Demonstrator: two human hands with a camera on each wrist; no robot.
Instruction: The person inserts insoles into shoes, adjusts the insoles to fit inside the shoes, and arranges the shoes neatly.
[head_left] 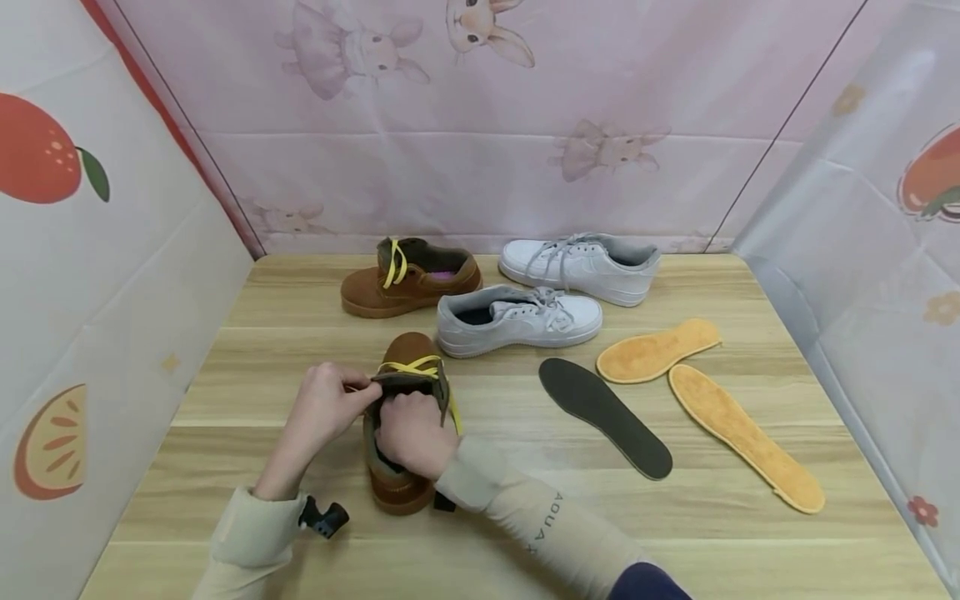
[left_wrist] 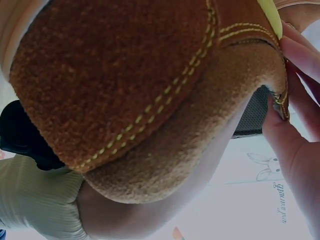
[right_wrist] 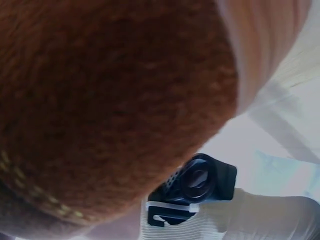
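Observation:
A brown suede shoe (head_left: pixel 401 493) with yellow laces (head_left: pixel 411 367) stands upright before me, toe pointing away. My left hand (head_left: pixel 327 408) pinches the left edge of its opening near the tongue; the left wrist view shows thumb and fingers (left_wrist: pixel 287 130) on that stitched edge. My right hand (head_left: pixel 416 433) reaches down into the shoe's opening, its fingertips hidden inside. In the right wrist view, the brown suede side (right_wrist: pixel 115 100) fills most of the picture and the hand's work is covered.
A second brown shoe (head_left: pixel 367 292) lies behind, beside two white sneakers (head_left: pixel 517 325) with grey laces. To the right are a dark insole (head_left: pixel 607 417) and two orange fuzzy insoles (head_left: pixel 660 352). Printed cloth walls (head_left: pixel 465 183) enclose the wooden table (head_left: pixel 247 392).

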